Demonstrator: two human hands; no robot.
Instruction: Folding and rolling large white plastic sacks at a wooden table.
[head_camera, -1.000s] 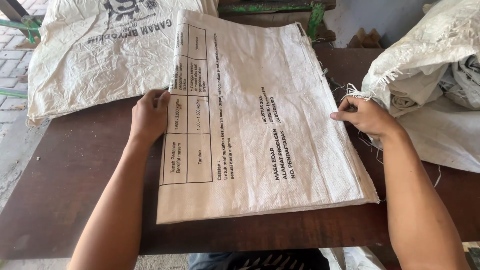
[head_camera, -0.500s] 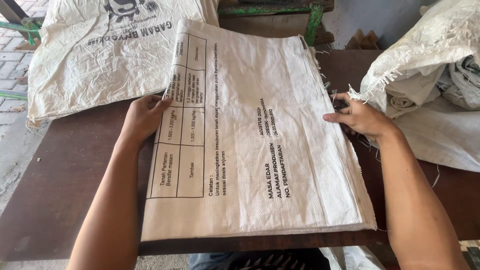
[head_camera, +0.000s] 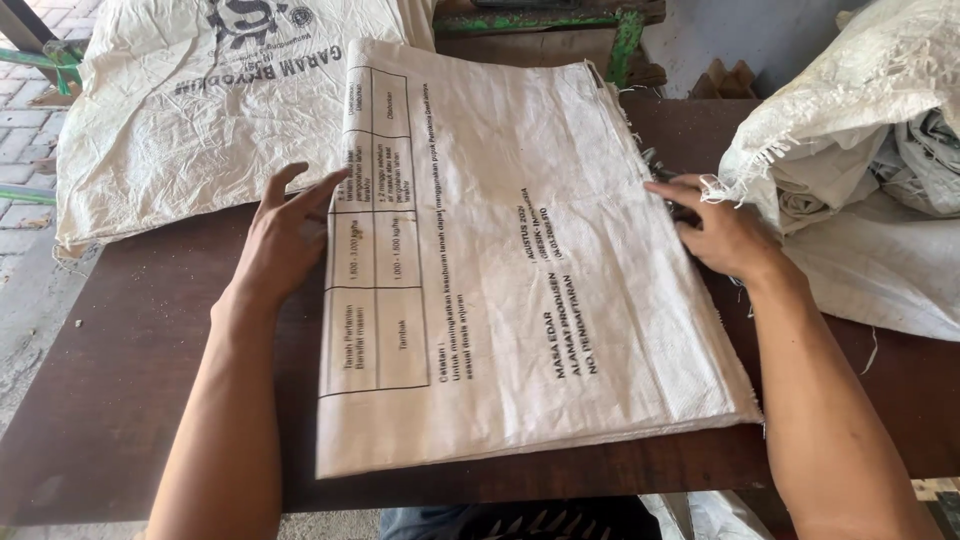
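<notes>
Both hands squared up the stack of sacks (head_camera: 520, 270) on the tabletop (head_camera: 130, 400), left hand (head_camera: 285, 240) spread against its edge, right hand (head_camera: 720, 230) flat-fingered opposite; next likely called for even inward pressure.

— What can't be made out here?
— The second sack (head_camera: 190, 110) runs off the top edge, and the printed sack (head_camera: 520, 270) covers its right side.
— And the heap of sacks (head_camera: 860, 150)?
— Cut by the right edge.
— The hands?
— The right hand (head_camera: 715, 230) has its fingertips tucked behind the printed sack's frayed edge. Whether they pinch it, I cannot tell.
— The surface (head_camera: 110, 400)?
— Its near corners are cut off.
</notes>
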